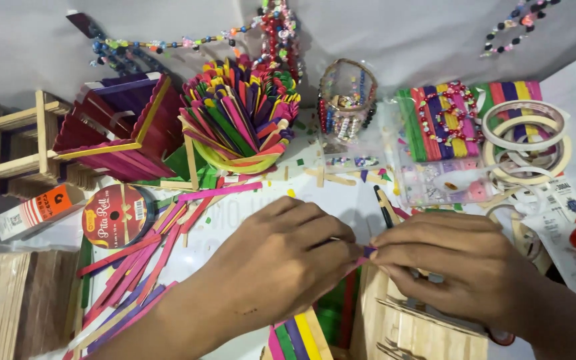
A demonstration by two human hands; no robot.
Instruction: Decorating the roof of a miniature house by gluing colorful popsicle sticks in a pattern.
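Your left hand (pixel 281 257) and right hand (pixel 451 260) meet fingertip to fingertip at table centre, both pinched tight on one purple craft stick (pixel 367 254), mostly hidden between them. Loose coloured sticks (pixel 141 267) fan out just left of your left wrist. A ribbon spool (pixel 118 215) lies beyond them. Tape rolls (pixel 527 140) sit well apart, far right.

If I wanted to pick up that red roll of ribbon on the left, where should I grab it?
Probably by its rim. The ribbon roll lies flat, round face up, so a pinch from above across opposite edges looks best. Its left side, toward the small orange box, seems freer; loose craft sticks crowd its right and lower edges.
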